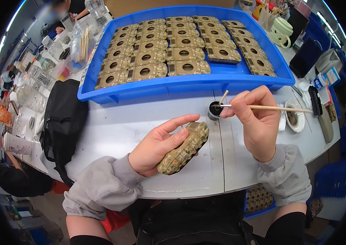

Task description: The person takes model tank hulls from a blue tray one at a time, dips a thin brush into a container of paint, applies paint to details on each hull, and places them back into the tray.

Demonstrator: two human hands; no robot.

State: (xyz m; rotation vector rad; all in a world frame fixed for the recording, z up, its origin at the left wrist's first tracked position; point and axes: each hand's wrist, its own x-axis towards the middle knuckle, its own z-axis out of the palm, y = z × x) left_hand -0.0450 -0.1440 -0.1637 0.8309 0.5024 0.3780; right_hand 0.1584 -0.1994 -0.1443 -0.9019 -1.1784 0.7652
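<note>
My left hand (156,149) is closed around a camouflage-patterned toy tank hull (184,151), tilted on its side above the white table. Between the thumb and fingers of my right hand (256,118) is a thin paintbrush (277,108) with a pale wooden handle. The brush tip is at the mouth of a small pot of black paint (215,109); whether it touches the paint I cannot tell. A short stick (224,96) leans up out of the pot. Behind both hands stands a large blue tray (140,90) with rows of similar camouflage hulls (187,67), each with a round dark opening.
A black mesh bag (64,122) lies left of my left arm. Bottles and a tub of wooden sticks (84,51) crowd the far left. On the right are a white dish (294,116), a green cup (281,30) and a dark box (305,57). Another person (22,175) is at the left edge.
</note>
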